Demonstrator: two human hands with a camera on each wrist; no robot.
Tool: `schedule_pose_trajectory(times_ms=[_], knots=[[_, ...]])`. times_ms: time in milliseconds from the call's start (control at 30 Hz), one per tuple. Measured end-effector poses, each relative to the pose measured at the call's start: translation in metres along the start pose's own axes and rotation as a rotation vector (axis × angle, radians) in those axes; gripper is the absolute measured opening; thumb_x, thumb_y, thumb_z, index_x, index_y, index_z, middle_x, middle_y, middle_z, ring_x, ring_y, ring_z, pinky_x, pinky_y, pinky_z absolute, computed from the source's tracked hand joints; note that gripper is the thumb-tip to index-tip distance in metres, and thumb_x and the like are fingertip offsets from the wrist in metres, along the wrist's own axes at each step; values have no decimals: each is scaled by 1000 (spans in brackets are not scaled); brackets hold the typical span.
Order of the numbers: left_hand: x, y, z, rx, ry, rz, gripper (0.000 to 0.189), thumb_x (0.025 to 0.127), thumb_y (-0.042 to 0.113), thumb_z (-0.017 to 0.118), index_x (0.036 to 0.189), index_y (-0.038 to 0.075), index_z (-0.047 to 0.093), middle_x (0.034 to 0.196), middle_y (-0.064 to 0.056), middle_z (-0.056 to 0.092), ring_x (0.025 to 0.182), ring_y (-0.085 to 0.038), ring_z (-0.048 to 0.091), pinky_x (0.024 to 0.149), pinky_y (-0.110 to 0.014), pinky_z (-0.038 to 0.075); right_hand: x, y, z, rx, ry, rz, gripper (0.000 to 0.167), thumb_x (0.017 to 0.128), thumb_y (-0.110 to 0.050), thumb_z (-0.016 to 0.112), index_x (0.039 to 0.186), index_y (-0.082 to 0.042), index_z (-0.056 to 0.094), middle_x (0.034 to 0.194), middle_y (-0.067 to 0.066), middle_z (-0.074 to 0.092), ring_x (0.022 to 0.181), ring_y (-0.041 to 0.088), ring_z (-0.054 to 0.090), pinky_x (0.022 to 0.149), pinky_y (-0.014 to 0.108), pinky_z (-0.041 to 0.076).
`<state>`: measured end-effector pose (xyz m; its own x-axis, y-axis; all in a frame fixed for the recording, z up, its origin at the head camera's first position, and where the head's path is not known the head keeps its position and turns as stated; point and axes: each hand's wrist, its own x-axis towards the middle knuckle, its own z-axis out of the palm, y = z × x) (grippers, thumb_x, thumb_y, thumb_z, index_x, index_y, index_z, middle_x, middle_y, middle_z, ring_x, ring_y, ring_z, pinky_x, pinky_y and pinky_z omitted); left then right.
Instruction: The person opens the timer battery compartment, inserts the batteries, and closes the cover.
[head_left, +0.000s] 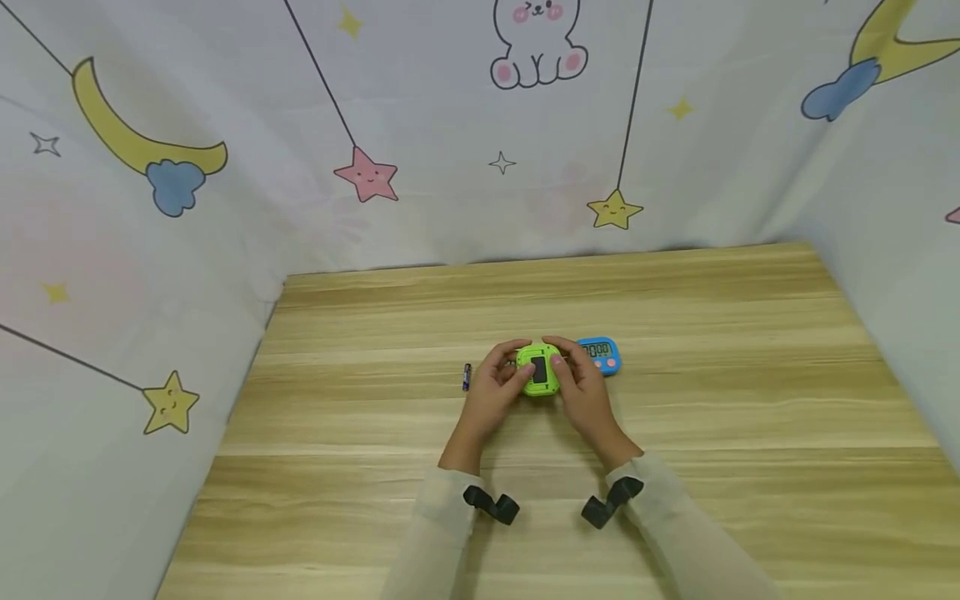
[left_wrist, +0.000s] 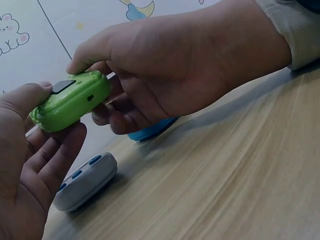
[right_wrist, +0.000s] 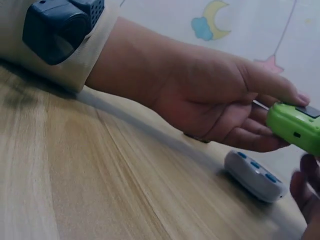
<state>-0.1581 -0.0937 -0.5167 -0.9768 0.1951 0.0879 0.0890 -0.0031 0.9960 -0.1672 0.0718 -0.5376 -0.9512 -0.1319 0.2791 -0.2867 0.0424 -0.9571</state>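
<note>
A lime-green timer (head_left: 539, 372), its back with a dark rectangular plate facing up, is held in both hands above the table. My left hand (head_left: 489, 402) grips its left side, the thumb lying on top by the dark plate and the fingers underneath. On the opposite side my right hand (head_left: 588, 403) pinches it, thumb on top and fingers along the far edge. In the left wrist view a pale grey timer (left_wrist: 89, 181) with blue buttons rests on the table below the green one. The timer's display side is hidden.
Just beyond the right hand lies a blue timer (head_left: 610, 355) with pink buttons, partly covered by the fingers. A small battery (head_left: 467, 377) is on the wooden table (head_left: 360, 417) left of the left hand. Patterned white cloth (head_left: 450, 125) hangs around the table's back and sides.
</note>
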Motion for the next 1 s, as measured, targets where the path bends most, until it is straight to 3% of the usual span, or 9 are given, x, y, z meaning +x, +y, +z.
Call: schedule_pose_trajectory(times_ms=[100, 200, 333, 533, 667, 767, 1000], knots=[[1, 0, 1, -18, 19, 18, 41, 96, 11, 63, 134, 1, 52, 116, -15, 59, 96, -18, 65, 76, -25, 54, 1, 12, 1, -88, 27, -13, 31, 104, -16, 47, 133, -10, 56, 96, 8, 60, 73, 18, 55, 59, 24, 45], [1, 1, 3, -34, 15, 24, 41, 95, 10, 64, 133, 0, 52, 111, -12, 60, 94, -16, 65, 75, -24, 53, 1, 14, 1, -173, 61, -38, 29, 104, -23, 50, 129, -14, 59, 68, 3, 47, 52, 15, 41, 45, 26, 34], [1, -1, 5, -54, -3, 12, 41, 95, 9, 65, 132, -1, 51, 101, -6, 58, 90, -14, 63, 73, -24, 52, 0, 14, 1, -242, 88, -75, 26, 104, -27, 49, 124, -15, 60, 56, -2, 37, 42, 13, 33, 38, 27, 28], [1, -4, 7, -12, 3, 3, 41, 95, 14, 65, 132, 0, 52, 100, -5, 58, 90, -13, 63, 74, -24, 52, -1, 14, 0, -289, 69, -95, 25, 105, -26, 45, 123, -14, 58, 62, -2, 54, 48, 11, 41, 42, 27, 35], [5, -20, 6, 4, 16, 9, 42, 95, 20, 66, 133, 5, 53, 104, -9, 60, 93, -16, 63, 75, -25, 52, 0, 15, 0, -319, 64, -104, 26, 106, -26, 44, 124, -14, 58, 82, 3, 67, 60, 13, 51, 49, 29, 42], [7, -34, 5, 5, 30, 23, 43, 94, 24, 67, 132, 9, 55, 105, -11, 60, 94, -19, 64, 75, -26, 53, 0, 16, 0, -348, 59, -122, 26, 106, -25, 43, 124, -14, 57, 89, 6, 68, 65, 14, 55, 52, 29, 44], [6, -34, 3, 3, 39, 18, 44, 93, 30, 68, 131, 13, 57, 107, -9, 64, 96, -21, 65, 76, -27, 54, 0, 12, 1, -464, 51, -141, 25, 106, -23, 43, 124, -11, 56, 90, 10, 68, 64, 17, 54, 52, 33, 42]])
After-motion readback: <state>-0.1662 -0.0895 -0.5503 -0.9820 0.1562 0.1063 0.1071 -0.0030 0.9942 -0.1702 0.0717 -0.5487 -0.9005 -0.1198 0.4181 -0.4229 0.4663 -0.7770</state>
